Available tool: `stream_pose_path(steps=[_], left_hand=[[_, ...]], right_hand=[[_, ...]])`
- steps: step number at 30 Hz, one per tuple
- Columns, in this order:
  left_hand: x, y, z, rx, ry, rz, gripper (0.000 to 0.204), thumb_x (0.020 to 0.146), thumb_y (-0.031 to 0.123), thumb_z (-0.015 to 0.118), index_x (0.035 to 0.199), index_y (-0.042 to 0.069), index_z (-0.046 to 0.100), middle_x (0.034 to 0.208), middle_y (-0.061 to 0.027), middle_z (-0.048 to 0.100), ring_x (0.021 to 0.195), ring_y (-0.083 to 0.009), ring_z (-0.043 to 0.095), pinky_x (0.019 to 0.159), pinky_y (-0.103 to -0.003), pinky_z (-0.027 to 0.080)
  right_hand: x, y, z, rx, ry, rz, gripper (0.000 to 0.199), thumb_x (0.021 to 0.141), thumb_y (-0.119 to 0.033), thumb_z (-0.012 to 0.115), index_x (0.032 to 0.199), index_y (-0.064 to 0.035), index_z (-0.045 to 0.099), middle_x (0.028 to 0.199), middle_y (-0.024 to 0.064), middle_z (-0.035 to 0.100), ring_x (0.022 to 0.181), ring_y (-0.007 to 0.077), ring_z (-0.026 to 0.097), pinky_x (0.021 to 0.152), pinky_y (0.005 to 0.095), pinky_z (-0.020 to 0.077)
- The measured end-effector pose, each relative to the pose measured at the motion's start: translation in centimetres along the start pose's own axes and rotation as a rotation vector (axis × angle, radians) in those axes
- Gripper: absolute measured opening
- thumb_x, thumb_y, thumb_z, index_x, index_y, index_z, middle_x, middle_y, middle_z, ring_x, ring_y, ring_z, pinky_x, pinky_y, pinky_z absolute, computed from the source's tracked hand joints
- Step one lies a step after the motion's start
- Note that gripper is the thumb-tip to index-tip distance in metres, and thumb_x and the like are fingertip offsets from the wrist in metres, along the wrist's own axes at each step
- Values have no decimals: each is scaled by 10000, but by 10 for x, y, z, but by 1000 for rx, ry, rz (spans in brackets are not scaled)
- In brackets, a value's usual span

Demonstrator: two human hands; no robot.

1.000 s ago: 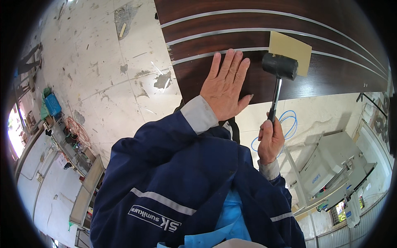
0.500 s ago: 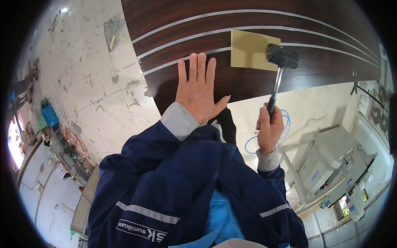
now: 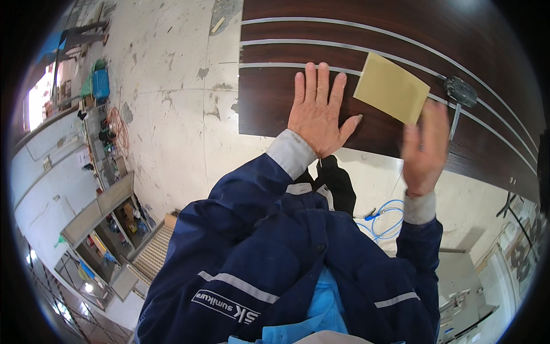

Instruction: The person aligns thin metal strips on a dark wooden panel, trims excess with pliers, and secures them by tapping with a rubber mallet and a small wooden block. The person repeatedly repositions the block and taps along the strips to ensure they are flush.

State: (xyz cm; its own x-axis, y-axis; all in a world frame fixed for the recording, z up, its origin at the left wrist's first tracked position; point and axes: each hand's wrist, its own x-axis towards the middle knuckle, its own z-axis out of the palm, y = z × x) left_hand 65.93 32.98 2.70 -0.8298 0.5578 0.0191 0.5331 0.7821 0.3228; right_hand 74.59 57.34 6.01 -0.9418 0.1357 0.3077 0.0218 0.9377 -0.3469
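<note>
My left hand (image 3: pixel 319 112) lies flat on a dark brown wood-grain panel (image 3: pixel 266 103), its fingers spread across the lowest metal strip. To its right a flat yellowish rectangular piece (image 3: pixel 392 87) rests at a slant over the strips. My right hand (image 3: pixel 425 150) is at that piece's lower right corner, with fingers stretched out and blurred; whether they touch it I cannot tell. Just beyond them a rubber mallet (image 3: pixel 461 92) lies on the panel, black head away from me, its metal shaft partly showing and its grip hidden.
Thin metal strips (image 3: pixel 286 41) run along the panel. Below its near edge, a coiled blue hose (image 3: pixel 389 221) lies on the pale, stained floor (image 3: pixel 172 103). Shelving with odds and ends (image 3: pixel 109 229) stands at left, near an orange cable coil (image 3: pixel 118 132). A person's legs (image 3: pixel 86 37) show far left.
My right hand has let go of the mallet, which now lies on the panel. The yellowish piece has turned to a slant. My left hand stays flat, and the view has shifted.
</note>
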Motion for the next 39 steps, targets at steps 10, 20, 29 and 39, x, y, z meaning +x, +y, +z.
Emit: stream_pose_path(steps=[10,20,29,39], left_hand=[[-29,-153,-26,-374,435,-557,744,982,464,812,1464,-55,585,1341,-271,704,1194,-395,702,1045,-451,553],[0,-167,-40,-1164,-68,-731,658,948,430,866,1315,-84,678,1180,-175,760,1022,-207,741,898,-327,610],[-7,-114,-38,22,261,61,968,972,549,774,1613,-81,416,1624,-339,471,1561,-464,413,1293,-552,301],[16,-36,-11,-16,-136,396,858,1033,540,606,1647,-22,395,1718,-260,382,1639,-422,291,1346,-568,173]], right_hand=[[26,-86,94,-8,-279,-270,754,1026,-554,656,1547,-15,577,1640,168,535,1598,328,394,1347,553,191],[30,-83,92,-5,-288,-271,706,1008,-503,699,1529,-37,599,1622,142,560,1569,327,439,1331,551,234],[20,-27,72,4,63,-40,865,982,-627,701,1605,-58,507,1722,241,386,1603,479,321,1298,655,206],[-5,33,27,134,-169,-96,1164,650,-628,981,1577,-88,529,1565,190,523,1500,454,453,1242,632,356]])
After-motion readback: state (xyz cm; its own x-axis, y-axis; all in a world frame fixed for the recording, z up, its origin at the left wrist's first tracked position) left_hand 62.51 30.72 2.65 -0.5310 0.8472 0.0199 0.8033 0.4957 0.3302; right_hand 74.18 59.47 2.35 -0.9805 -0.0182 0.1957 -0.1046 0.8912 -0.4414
